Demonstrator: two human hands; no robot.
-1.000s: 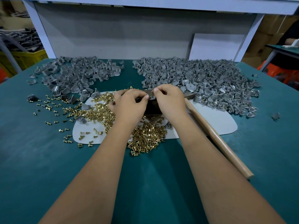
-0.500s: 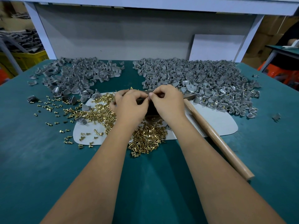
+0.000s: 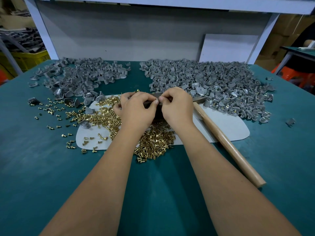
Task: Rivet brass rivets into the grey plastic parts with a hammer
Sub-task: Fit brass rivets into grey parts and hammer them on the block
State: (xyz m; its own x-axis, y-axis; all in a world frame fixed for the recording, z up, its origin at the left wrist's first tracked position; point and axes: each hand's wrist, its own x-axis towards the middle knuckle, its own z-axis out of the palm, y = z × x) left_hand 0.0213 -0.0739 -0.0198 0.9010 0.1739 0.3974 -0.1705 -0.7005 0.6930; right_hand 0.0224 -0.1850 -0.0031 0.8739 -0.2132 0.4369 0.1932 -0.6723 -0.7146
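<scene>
Rivets (image 3: 154, 142) are lying uncounted; two grey piles, one hammer (image 3: 226, 142) — both hands' grips are pinching something tiny, unidentifiable: left hand (image 3: 136, 109), right hand (image 3: 177, 108).

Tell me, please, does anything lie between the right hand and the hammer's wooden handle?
Nothing visible does: the hammer handle lies bare on the mat and table just right of the right hand, which pinches something small against the left hand.

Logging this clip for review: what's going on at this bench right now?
A person is fitting something small together: the left hand and right hand meet fingertip to fingertip above a heap of brass rivets on a pale mat. What they pinch is hidden. The hammer lies unused beside the right forearm. Grey plastic parts are piled behind.
</scene>
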